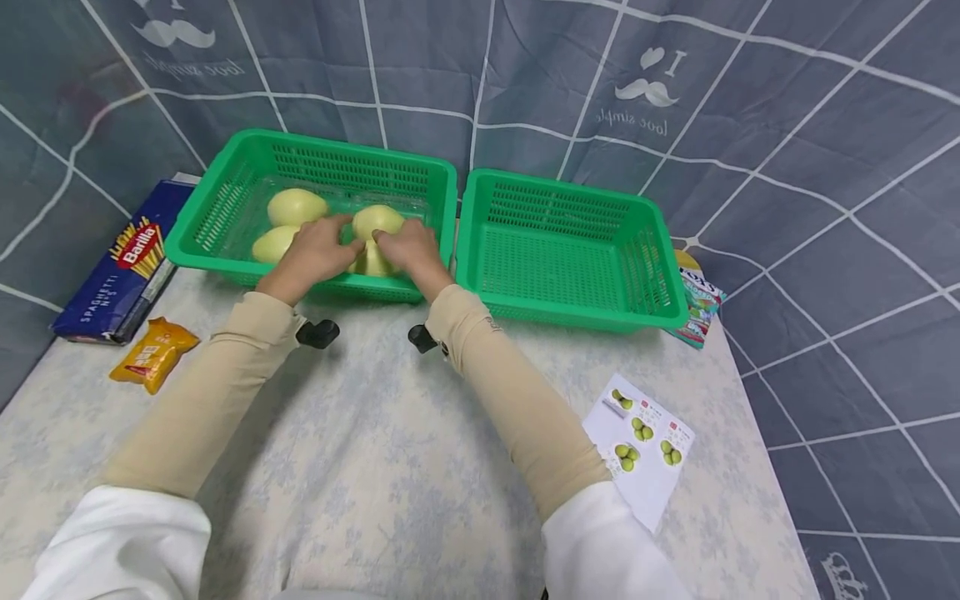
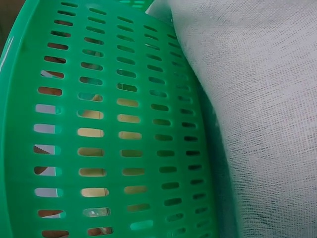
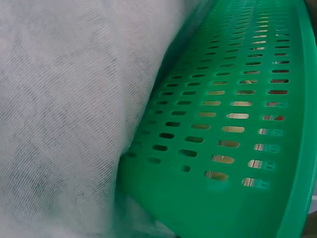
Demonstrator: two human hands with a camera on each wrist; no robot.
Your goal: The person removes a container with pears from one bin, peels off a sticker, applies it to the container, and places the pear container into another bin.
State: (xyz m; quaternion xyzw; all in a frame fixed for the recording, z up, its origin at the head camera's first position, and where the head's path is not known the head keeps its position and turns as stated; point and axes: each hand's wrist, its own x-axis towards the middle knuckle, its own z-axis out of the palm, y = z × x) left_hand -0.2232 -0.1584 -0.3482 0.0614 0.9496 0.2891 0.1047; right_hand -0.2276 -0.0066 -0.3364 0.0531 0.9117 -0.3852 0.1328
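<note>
In the head view a green slotted basket (image 1: 225, 212) at the back left holds several pale yellow fruits. Two lie at its left: one (image 1: 296, 206) at the back, one (image 1: 272, 244) nearer. Both hands reach over the front rim. My left hand (image 1: 318, 248) curls its fingers against the fruit (image 1: 378, 219) in the middle. My right hand (image 1: 407, 247) curls over a lower fruit (image 1: 372, 263) beside it, partly hiding it. The wrist views show only the basket wall (image 2: 99, 124) (image 3: 237, 124) and white cloth (image 2: 262, 124) (image 3: 64, 109); neither hand appears there.
A second green basket (image 1: 562, 185) stands just to the right with nothing in it. A blue spaghetti box (image 1: 123, 262) and an orange packet (image 1: 153, 352) lie at the left. A white printed card (image 1: 641, 446) lies front right, and a colourful packet (image 1: 701, 304) beside the right basket.
</note>
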